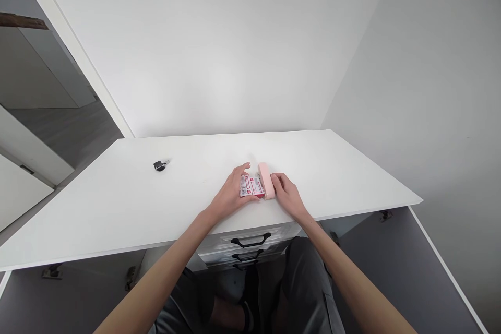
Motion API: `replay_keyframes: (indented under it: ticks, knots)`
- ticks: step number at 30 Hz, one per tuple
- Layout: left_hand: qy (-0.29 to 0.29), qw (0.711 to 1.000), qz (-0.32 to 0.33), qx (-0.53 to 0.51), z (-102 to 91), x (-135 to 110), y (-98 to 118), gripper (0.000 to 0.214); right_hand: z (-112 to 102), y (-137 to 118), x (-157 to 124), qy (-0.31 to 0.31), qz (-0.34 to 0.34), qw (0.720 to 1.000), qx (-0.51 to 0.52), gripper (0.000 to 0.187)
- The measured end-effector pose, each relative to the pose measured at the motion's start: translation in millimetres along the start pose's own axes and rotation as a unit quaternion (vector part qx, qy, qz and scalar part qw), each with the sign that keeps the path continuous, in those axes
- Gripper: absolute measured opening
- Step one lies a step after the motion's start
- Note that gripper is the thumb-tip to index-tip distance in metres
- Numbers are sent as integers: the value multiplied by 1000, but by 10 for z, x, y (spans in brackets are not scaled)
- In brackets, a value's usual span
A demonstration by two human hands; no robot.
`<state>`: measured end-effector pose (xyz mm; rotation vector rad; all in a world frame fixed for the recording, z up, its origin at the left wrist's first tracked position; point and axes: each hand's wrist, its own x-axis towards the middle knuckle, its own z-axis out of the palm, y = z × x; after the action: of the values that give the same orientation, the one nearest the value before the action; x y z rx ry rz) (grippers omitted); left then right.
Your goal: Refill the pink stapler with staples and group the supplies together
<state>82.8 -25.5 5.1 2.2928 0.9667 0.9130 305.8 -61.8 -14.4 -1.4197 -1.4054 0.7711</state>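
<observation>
My left hand [231, 192] curves around a small red-and-white box [251, 186] on the white cabinet top, thumb along its near edge and fingers at its far side. Printed labels and a barcode show on the box's upper face. Against the box's right end lies a pink stapler [266, 181], a long rounded shape pointing away from me. My right hand [288, 193] has its fingers curled in and its fingertips at the stapler's right side. The undersides of both things are hidden.
A small black item with a metal part [160, 165] lies on the left of the white cabinet top [195, 162]. Below the front edge are drawers with black handles [251, 240] and open cabinet doors on both sides. A wall [235, 52] stands behind.
</observation>
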Motion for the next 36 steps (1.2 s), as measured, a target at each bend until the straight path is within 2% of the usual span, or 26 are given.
replay_keyframes:
  ticks: [8, 14, 18, 22, 28, 36]
  knots:
    - [16, 1000, 8, -15, -25, 87, 96, 97, -3, -23, 5, -5, -2, 1000, 1, 51]
    - [-16, 999, 19, -30, 122, 175, 120, 96, -6, -2, 14, -5, -5, 1000, 2, 50]
    - [5, 999, 35, -6, 183, 195, 116, 103, -15, 4, 8, -9, -10, 1000, 10, 50]
    - [15, 999, 35, 33, 84, 102, 15, 116, -19, -2, 9, -11, -5, 1000, 9, 49]
    - [-17, 999, -29, 29, -122, -40, -143, 107, -21, -15, 8, -9, 1, 1000, 4, 49]
    - [-49, 997, -59, 30, -114, -15, -128, 98, -14, -57, -13, -17, 14, 1000, 19, 49]
